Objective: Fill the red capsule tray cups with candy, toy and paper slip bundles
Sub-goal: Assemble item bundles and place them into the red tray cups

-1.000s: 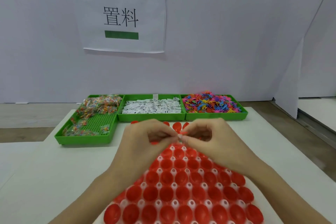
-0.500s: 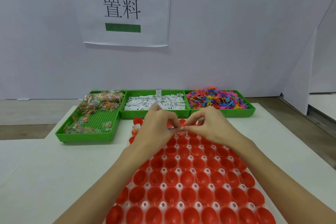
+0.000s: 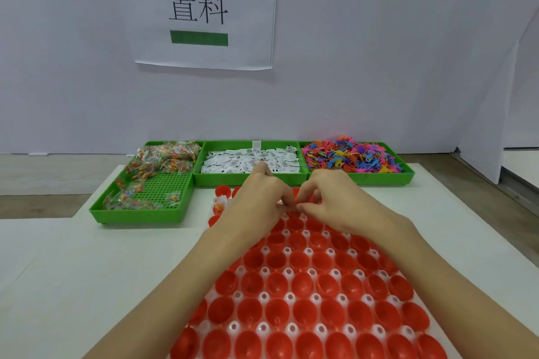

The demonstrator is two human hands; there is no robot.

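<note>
A white bench [image 3: 73, 271] carries everything, with a printed paper sign [image 3: 201, 9] on the wall beyond the fingers. Nearest the viewer, under and below both hands, lies the red capsule tray [image 3: 306, 309], its many rows of cups looking empty. Beyond the fingers stand three green bins: the candy bin [image 3: 140, 214] far to their left, partly emptied; the paper slip bin [image 3: 250, 179] straight behind them; the toy bin [image 3: 379, 179] behind and to their right, heaped with coloured pieces. The left hand [image 3: 256, 204] and right hand [image 3: 329, 201] meet over the tray's far rows, fingertips curled together, pinching something small between them; what it is cannot be made out. Just left of the left fingers, one filled cup [image 3: 219, 204] shows a paper slip and candy. Judging from this, the task has barely begun: nearly every cup is left to fill.
</note>
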